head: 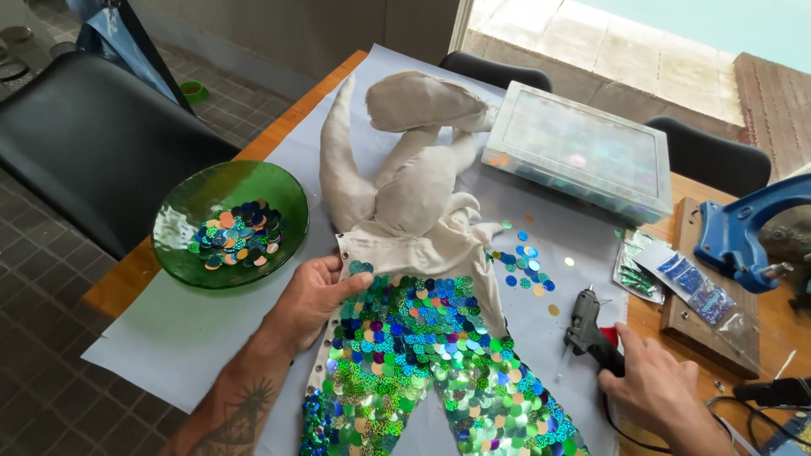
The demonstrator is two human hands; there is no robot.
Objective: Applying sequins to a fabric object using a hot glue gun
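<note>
The left hand [317, 295] lies flat, fingers spread in a wide grip, thumb pressing a teal round sequin [361, 268] onto the cream cloth garment covered in green and blue sequins [418, 338], spread mid-desk. The right hand [659, 390] has its grip closed around a black glue gun [589, 333], just right of the garment, while a green glass bowl of loose sequins [230, 221] sits left.

Open paper [182, 333] is left below the green bowl [230, 222], while the far right is blocked by the clear box [583, 148], sequin packets [684, 283] and blue press [739, 232].
</note>
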